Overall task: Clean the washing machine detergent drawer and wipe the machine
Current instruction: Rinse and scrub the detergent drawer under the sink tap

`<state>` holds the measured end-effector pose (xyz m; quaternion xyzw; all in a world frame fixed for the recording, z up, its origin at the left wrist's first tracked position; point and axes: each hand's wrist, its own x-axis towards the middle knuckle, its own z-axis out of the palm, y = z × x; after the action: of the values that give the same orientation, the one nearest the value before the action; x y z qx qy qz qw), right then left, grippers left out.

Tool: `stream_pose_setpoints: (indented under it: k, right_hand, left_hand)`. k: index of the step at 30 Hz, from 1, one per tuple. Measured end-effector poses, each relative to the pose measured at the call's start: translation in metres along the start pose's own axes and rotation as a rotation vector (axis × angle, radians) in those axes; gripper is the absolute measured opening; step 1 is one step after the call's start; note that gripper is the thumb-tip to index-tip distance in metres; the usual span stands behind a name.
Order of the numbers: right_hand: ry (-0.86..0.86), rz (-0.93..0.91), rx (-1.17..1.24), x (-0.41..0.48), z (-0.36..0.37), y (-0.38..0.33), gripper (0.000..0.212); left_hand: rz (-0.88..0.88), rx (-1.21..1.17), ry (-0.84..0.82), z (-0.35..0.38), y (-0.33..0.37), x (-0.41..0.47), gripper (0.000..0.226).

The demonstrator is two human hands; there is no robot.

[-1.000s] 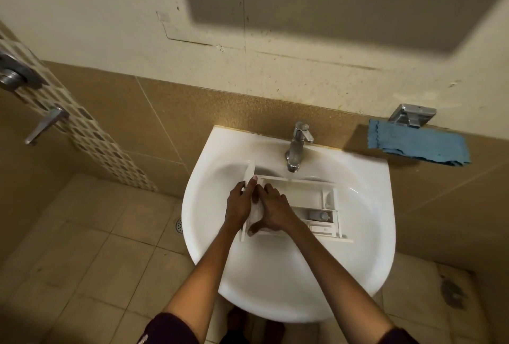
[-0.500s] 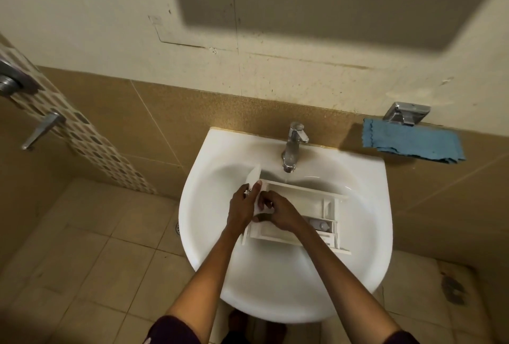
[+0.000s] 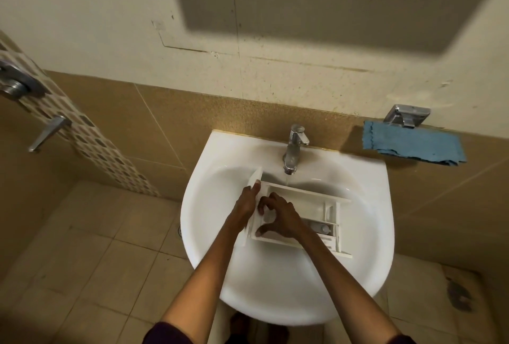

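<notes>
Under the tap (image 3: 293, 148), your left hand (image 3: 246, 206) grips the detergent drawer (image 3: 308, 200); your right hand (image 3: 282, 218), fingers curled, scrubs inside, whether holding anything I cannot tell. Next: the right-side compartments.

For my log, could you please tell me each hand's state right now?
Left hand: grips white plastic detergent drawer.
Right hand: curled inside drawer; grip unclear.

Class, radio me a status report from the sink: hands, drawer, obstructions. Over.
Left hand grips drawer by its front panel. Right hand inside the large compartment, fingers bent. Drawer sits in sink under running tap. Nothing in the way.
</notes>
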<state>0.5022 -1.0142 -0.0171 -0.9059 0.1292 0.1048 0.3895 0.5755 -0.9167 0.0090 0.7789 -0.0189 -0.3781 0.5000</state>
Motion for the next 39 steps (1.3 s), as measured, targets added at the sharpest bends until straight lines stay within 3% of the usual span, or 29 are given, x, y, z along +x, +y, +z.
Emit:
stream_pose_setpoints:
  k: [2, 5, 8, 9, 12, 14, 16, 18, 21, 22, 25, 28, 32, 34, 38, 39]
  right_hand:
    - [0.158, 0.008, 0.229, -0.001, -0.002, 0.006, 0.029]
    - [0.34, 0.11, 0.623, 0.0, -0.015, 0.005, 0.022]
    - [0.438, 0.32, 1.55, 0.01, -0.037, -0.005, 0.025]
    - [0.451, 0.384, 1.747, 0.014, -0.045, -0.005, 0.028]
    - [0.445, 0.522, 1.866, 0.021, -0.062, -0.002, 0.027]
    - [0.349, 0.537, 1.816, 0.022, -0.063, -0.007, 0.023]
    - [0.155, 0.521, 1.616, 0.021, -0.06, -0.011, 0.026]
    - [-0.014, 0.529, 1.173, 0.02, -0.057, -0.014, 0.027]
    - [0.014, 0.52, 0.238, 0.022, -0.052, -0.009, 0.019]
    - [0.019, 0.485, 0.072, 0.021, -0.046, -0.008, 0.025]
    - [-0.029, 0.348, 0.044, 0.013, -0.02, -0.021, 0.034]
    - [0.096, 0.305, -0.151, 0.002, 0.004, -0.029, 0.038]
    - [0.305, 0.391, -0.42, -0.016, 0.008, -0.018, 0.041]
    - [0.334, 0.374, -0.398, -0.015, 0.005, -0.017, 0.033]
    - [0.12, 0.278, -0.116, -0.009, 0.007, -0.029, 0.039]
    - [0.142, 0.283, -0.087, -0.011, 0.006, -0.025, 0.039]
  left_hand:
    - [0.021, -0.008, 0.057, 0.003, 0.002, -0.004, 0.059]
    - [0.079, 0.069, 0.161, 0.007, -0.003, -0.011, 0.056]
    - [0.075, 0.083, 0.156, 0.006, -0.001, -0.015, 0.058]
    - [0.066, 0.086, 0.157, 0.005, -0.001, -0.014, 0.059]
    - [0.063, 0.086, 0.175, 0.007, -0.001, -0.014, 0.06]
    - [0.069, 0.074, 0.182, 0.006, -0.002, -0.013, 0.06]
    - [0.07, 0.073, 0.189, 0.005, -0.002, -0.013, 0.06]
    - [0.07, 0.083, 0.193, 0.006, -0.002, -0.013, 0.061]
    - [0.066, 0.1, 0.194, 0.006, -0.002, -0.012, 0.06]
    - [0.067, 0.102, 0.196, 0.007, -0.002, -0.012, 0.06]
    - [0.07, 0.11, 0.2, 0.006, -0.002, -0.011, 0.061]
    - [0.083, 0.099, 0.204, 0.007, -0.003, -0.01, 0.061]
    - [0.082, 0.098, 0.196, 0.007, -0.004, -0.009, 0.061]
    - [0.077, 0.102, 0.191, 0.007, -0.003, -0.009, 0.061]
    - [0.091, 0.085, 0.204, 0.007, -0.005, -0.008, 0.061]
    - [0.089, 0.09, 0.205, 0.007, -0.004, -0.008, 0.061]
